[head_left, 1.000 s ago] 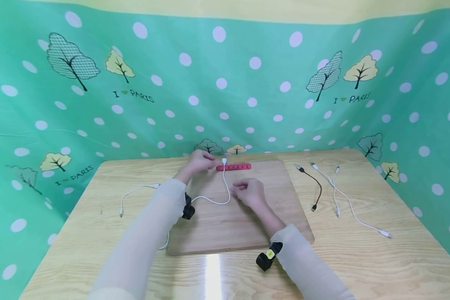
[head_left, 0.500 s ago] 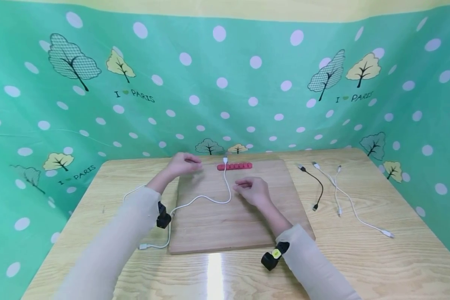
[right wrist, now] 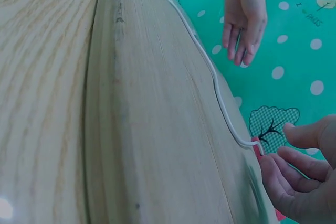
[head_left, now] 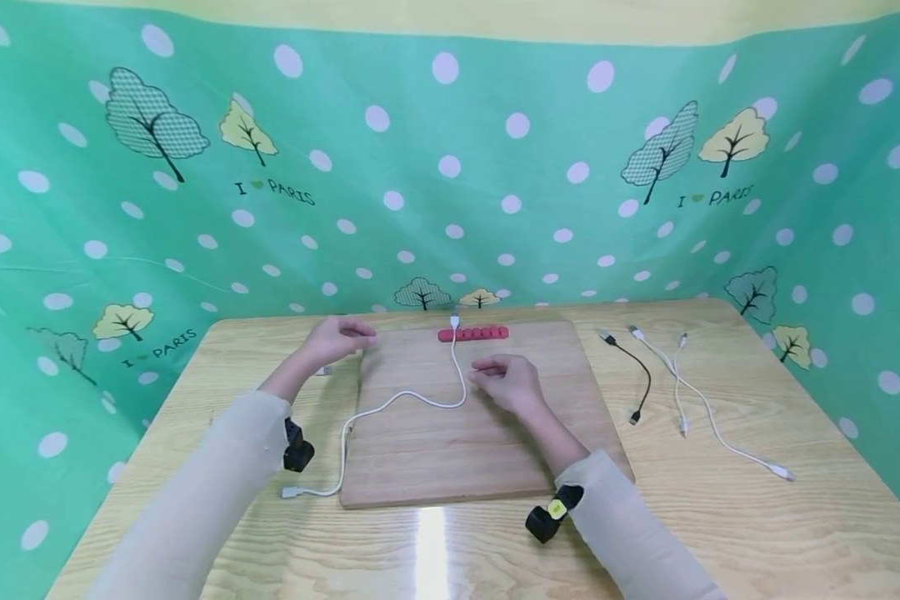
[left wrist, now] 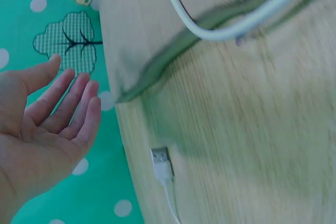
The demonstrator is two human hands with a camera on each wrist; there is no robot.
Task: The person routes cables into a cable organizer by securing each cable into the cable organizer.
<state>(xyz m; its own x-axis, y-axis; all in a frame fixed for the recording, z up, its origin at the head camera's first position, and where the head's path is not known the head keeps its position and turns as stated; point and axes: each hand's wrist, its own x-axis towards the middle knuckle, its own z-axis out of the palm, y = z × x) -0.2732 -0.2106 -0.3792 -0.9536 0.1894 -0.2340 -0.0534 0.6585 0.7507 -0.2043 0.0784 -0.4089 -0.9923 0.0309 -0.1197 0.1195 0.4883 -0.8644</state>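
A white USB cable (head_left: 408, 393) runs across the wooden board (head_left: 420, 462), one plug at the left end of a red cable holder (head_left: 483, 333). Its other plug (head_left: 291, 492) lies on the table by the board's front left corner. Over the board's back left edge is my left hand (head_left: 337, 340), holding nothing; the left wrist view shows its fingers (left wrist: 62, 109) loosely extended. My right hand (head_left: 512, 383) hovers in front of the red holder, fingers bent and thumb apart, also with nothing in its grasp. Below my left hand, another white cable's USB plug (left wrist: 161, 163) rests on the table.
To the board's right lie a short black cable (head_left: 640, 367) and two white cables (head_left: 708, 408) that cross each other. A green dotted curtain (head_left: 450, 183) hangs behind the table (head_left: 720, 517).
My left hand has moved left, away from the red holder, toward the board's left edge. The white cable stays at the holder. My right hand has barely moved.
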